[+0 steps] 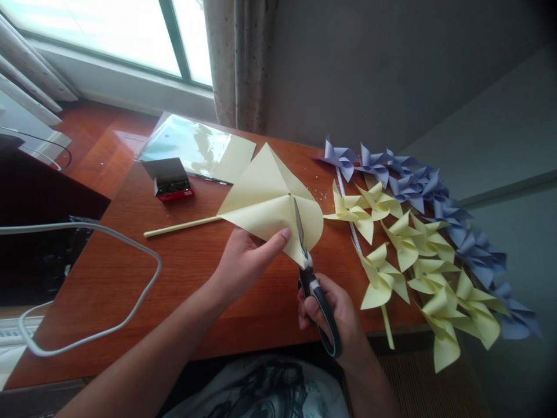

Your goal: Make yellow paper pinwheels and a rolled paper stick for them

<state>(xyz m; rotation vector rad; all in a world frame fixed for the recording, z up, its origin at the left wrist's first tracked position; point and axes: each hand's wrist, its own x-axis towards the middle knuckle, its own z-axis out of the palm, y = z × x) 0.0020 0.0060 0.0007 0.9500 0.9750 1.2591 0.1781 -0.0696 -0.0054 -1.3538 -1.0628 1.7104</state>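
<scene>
Nearest the camera, black-handled scissors [314,278] are gripped by the right hand [337,316], whose fingers [310,309] are closed through and around the handle loops. The blades rise from those fingers and lie against the lower right part of a folded pale yellow paper sheet [270,203]; whether the blades are parted cannot be told. Just left of the blades, the sheet's lower edge is pinched by the left hand [243,261], its fingers closed on the paper with one fingertip [285,234] laid on top. The sheet is held just above the wooden table [183,273], directly beyond both sets of fingers.

Left of the left fingers, a pale yellow stick [180,226] lies on the table, its end reaching under the sheet, and a white cable [126,247] loops further left. Right of the right fingers, yellow paper pinwheels [404,244] are piled, with blue paper pinwheels [418,183] ranged behind them.

Further off, beyond the left fingers, a small red box [172,186] stands open with dark small items in it, too small to identify. Behind it a clear plastic sleeve [185,145] holding sheets is seen, near the window [108,29].
</scene>
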